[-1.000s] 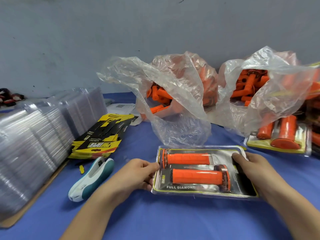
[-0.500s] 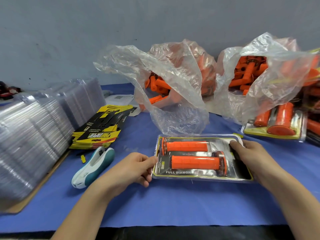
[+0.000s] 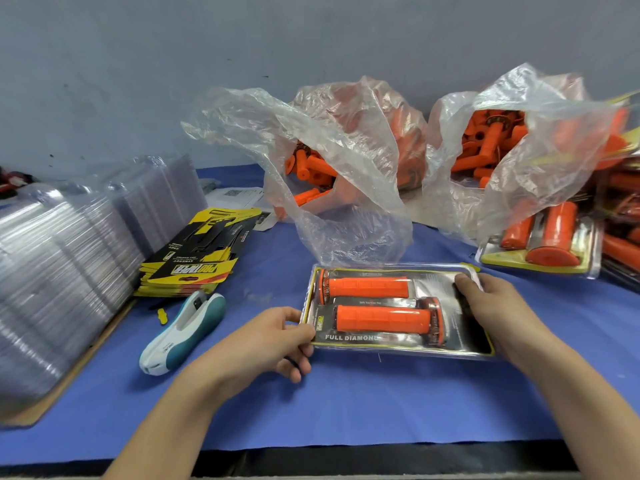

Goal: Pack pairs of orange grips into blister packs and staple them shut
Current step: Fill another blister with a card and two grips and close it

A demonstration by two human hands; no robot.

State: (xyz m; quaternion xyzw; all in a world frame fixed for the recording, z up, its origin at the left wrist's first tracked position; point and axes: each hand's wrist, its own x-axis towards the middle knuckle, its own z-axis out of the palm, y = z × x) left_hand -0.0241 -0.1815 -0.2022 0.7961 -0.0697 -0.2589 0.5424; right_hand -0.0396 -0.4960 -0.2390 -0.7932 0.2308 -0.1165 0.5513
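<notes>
Orange grips in blister pack

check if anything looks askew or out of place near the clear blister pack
Only a small yellow scrap lies loose on the blue cloth beside the white-and-teal stapler. The clear plastic blister pack lies flat, both orange grips seated.

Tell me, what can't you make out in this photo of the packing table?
Head view only:
- Whether the blister pack is stapled: too small, under glare.
- Grips inside the plastic bags: veiled by crumpled film, uncountable.
- Finished packs at right: cut off by the frame edge.
- Clear shell stack at left: blurred, uncountable.
</notes>
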